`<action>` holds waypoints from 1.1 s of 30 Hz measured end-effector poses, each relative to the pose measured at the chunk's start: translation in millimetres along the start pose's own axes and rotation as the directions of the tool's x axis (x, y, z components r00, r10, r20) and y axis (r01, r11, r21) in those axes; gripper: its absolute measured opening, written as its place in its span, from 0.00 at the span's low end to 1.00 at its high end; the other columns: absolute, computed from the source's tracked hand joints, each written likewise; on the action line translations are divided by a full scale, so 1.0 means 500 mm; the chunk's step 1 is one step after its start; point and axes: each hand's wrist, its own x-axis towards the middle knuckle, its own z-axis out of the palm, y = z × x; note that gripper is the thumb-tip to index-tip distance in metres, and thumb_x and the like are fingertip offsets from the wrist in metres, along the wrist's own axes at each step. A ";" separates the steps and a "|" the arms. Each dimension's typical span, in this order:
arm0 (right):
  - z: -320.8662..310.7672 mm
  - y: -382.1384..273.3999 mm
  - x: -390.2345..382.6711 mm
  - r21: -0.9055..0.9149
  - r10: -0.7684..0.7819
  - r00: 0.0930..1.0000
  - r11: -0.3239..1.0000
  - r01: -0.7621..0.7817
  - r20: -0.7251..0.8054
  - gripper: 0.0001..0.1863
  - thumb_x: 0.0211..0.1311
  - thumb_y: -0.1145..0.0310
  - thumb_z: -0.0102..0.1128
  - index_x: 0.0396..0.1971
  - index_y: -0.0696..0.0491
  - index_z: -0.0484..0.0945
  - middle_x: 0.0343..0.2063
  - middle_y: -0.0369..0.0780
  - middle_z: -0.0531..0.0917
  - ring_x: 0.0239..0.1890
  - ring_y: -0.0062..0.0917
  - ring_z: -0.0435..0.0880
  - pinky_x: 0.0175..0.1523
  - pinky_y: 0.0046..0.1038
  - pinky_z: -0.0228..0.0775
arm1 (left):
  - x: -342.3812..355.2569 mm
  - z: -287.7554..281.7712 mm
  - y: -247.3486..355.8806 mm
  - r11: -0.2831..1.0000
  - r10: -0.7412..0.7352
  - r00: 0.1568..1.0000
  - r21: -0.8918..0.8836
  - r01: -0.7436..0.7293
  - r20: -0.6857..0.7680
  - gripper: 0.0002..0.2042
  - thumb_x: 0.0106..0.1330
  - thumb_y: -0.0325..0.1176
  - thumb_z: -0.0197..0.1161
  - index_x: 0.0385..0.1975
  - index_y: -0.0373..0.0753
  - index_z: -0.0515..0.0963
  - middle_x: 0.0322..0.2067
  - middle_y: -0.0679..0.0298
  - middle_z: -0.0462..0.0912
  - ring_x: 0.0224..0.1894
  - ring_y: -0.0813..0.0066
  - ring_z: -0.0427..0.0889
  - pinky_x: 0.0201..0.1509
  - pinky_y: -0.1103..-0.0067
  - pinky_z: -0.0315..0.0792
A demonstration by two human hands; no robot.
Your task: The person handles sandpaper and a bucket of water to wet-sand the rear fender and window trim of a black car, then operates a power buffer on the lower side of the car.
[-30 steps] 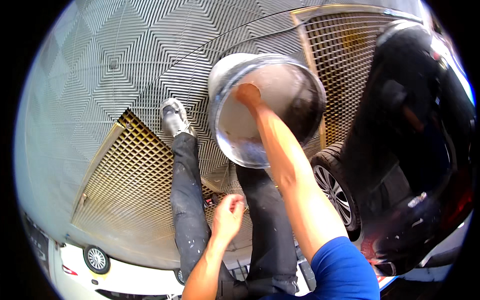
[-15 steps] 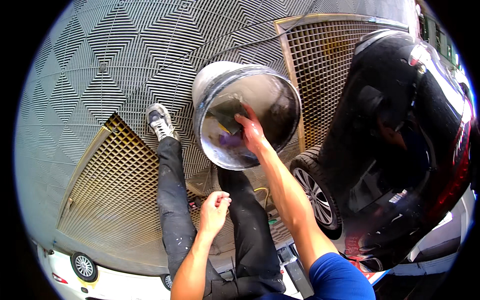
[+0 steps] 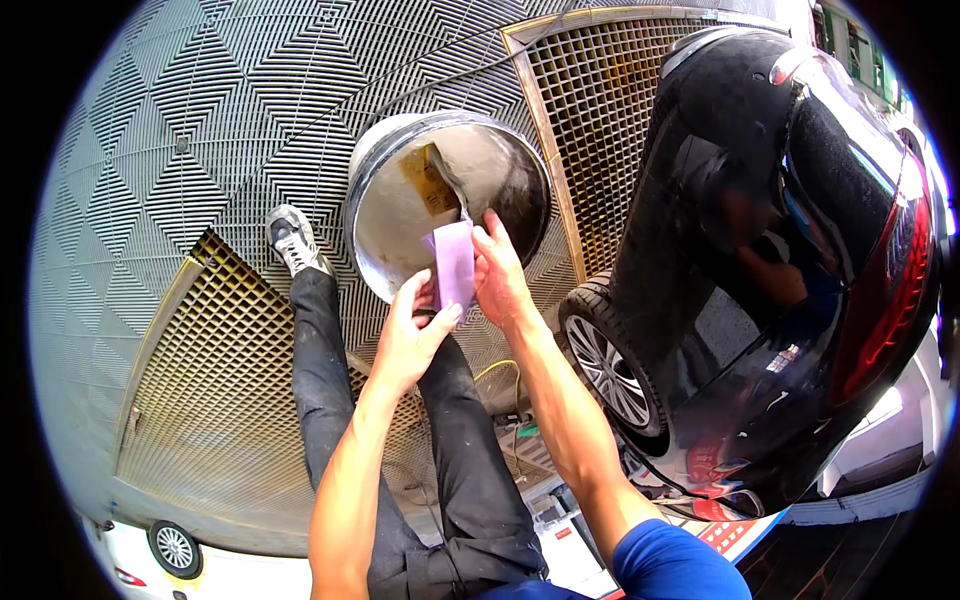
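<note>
Left grip (image 3: 408,336) and right grip (image 3: 503,281) hold pad (image 3: 454,265) by bucket (image 3: 370,147); ribbed floor (image 3: 300,85) around bucket. Car (image 3: 740,320) right of bucket.

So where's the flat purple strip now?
The flat purple strip is just left of the head view's centre, between left hand and right hand, overlapping the near rim of the pale round bucket.

Bucket (image 3: 378,136) in the middle, a car (image 3: 740,290) to its right, floor gratings to either side.
Relative to the bucket: a sheet (image 3: 427,180) lies in it; over its near rim, a strip (image 3: 455,262) sits between the left hand (image 3: 408,335) and right hand (image 3: 502,282); a shoe (image 3: 292,240) stands to its left; one grating (image 3: 245,385) lies near left, another (image 3: 610,110) far right, reaching the car; a second car (image 3: 245,578) stands well apart, near left.
</note>
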 end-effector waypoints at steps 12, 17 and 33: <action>-0.010 0.019 -0.031 -0.370 -0.106 0.987 0.927 0.054 -0.121 0.28 0.68 0.73 0.64 0.66 0.60 0.70 0.54 0.41 0.82 0.54 0.25 0.82 0.62 0.28 0.74 | 0.056 0.011 -0.025 0.976 -0.119 0.993 -0.186 0.115 -0.015 0.09 0.73 0.23 0.61 0.50 0.33 0.80 0.44 0.65 0.86 0.46 0.78 0.84 0.54 0.79 0.78; -0.018 0.016 -0.052 -0.212 -0.058 0.966 0.977 0.004 -0.251 0.15 0.72 0.74 0.58 0.55 0.59 0.75 0.41 0.36 0.83 0.38 0.19 0.85 0.45 0.22 0.79 | 0.040 0.025 -0.043 0.960 -0.101 0.995 -0.262 0.096 -0.003 0.11 0.76 0.30 0.61 0.54 0.35 0.78 0.49 0.64 0.86 0.48 0.77 0.85 0.50 0.80 0.77; 0.005 0.086 0.491 -0.835 0.133 0.986 -0.529 0.153 0.097 0.22 0.67 0.55 0.58 0.46 0.59 0.86 0.50 0.54 0.86 0.56 0.52 0.84 0.64 0.45 0.74 | -0.079 -0.039 -0.185 0.923 -0.348 0.926 -0.123 0.365 0.145 0.12 0.77 0.29 0.59 0.53 0.30 0.77 0.47 0.59 0.86 0.51 0.74 0.84 0.58 0.75 0.77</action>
